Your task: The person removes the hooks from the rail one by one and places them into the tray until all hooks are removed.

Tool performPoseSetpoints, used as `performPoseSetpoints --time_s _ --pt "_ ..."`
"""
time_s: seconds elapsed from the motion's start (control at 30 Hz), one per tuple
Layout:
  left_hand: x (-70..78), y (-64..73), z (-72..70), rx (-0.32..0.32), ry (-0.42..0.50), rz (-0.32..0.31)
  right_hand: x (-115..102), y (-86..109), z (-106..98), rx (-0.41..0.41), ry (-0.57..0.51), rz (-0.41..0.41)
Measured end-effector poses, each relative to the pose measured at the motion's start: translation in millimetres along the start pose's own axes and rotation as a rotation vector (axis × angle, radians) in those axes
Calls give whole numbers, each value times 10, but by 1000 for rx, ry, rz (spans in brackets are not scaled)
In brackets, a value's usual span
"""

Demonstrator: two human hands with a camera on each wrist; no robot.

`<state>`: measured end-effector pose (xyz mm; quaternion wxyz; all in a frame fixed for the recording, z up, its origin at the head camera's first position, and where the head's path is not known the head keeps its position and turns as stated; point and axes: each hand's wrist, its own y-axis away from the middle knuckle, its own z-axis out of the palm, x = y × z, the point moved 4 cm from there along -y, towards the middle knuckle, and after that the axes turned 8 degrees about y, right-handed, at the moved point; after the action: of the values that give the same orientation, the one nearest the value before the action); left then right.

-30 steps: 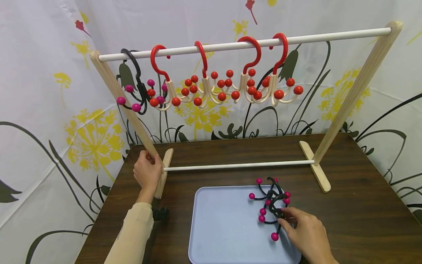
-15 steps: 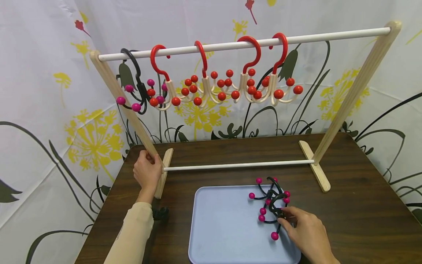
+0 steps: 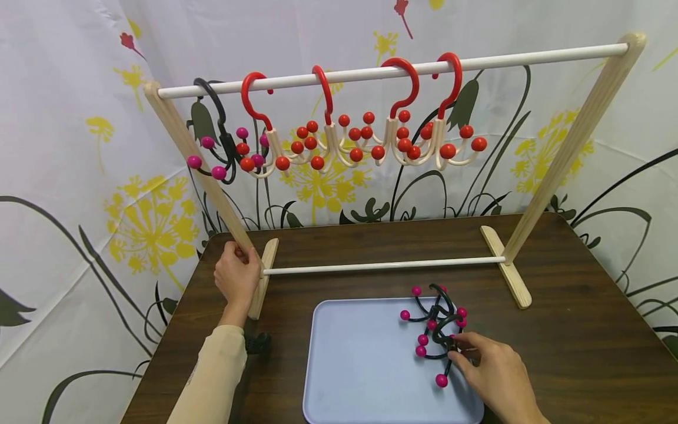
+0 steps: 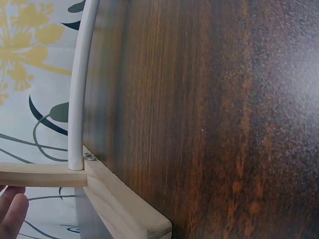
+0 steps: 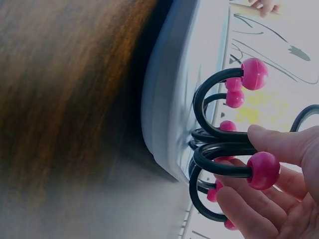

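My left hand (image 3: pixel 236 277) grips the lower part of the rack's left wooden post (image 3: pixel 225 206). In the left wrist view its fingertips lie at the pale post, close to the foot. Over the right side of the tray (image 3: pixel 349 365), my right hand (image 3: pixel 495 371) pinches the stem of a black multi-hook hanger (image 5: pixel 224 167) with pink balls on its prongs. A second such black hanger (image 3: pixel 435 309) lies just beyond it at the tray's far right corner, overlapping it in the head view.
From the rack's white top bar (image 3: pixel 508 60) hang a black pink-balled hanger (image 3: pixel 229 144) and several cream hangers with red hooks and balls, including one cream hanger (image 3: pixel 436 138) rightmost. A white lower bar (image 3: pixel 384 267) joins the feet. Behind hangs a flowered curtain (image 3: pixel 63 70).
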<state>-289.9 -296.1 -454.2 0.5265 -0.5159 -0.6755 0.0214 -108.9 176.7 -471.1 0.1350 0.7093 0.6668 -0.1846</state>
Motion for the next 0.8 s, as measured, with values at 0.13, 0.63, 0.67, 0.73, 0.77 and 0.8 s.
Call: performPoseSetpoints --time_s 0.13,0.63,0.67,0.73,0.77,0.8 --pt "2 1 3 1 2 2 -13 -1 -26 -26 11 11" --pt "-13 -3 29 0 -1 8 -67 3 -764 80 -52 -147" --pt "-16 -3 28 1 -2 7 -84 -4 -839 114 -52 -172" --pt "-21 -3 28 0 -3 4 -113 -25 -991 187 -62 -228" --pt "-20 -3 26 0 -2 2 -130 -41 -1069 226 -68 -254" --pt "-18 -2 25 1 -2 2 -150 -59 -1150 270 -74 -285"
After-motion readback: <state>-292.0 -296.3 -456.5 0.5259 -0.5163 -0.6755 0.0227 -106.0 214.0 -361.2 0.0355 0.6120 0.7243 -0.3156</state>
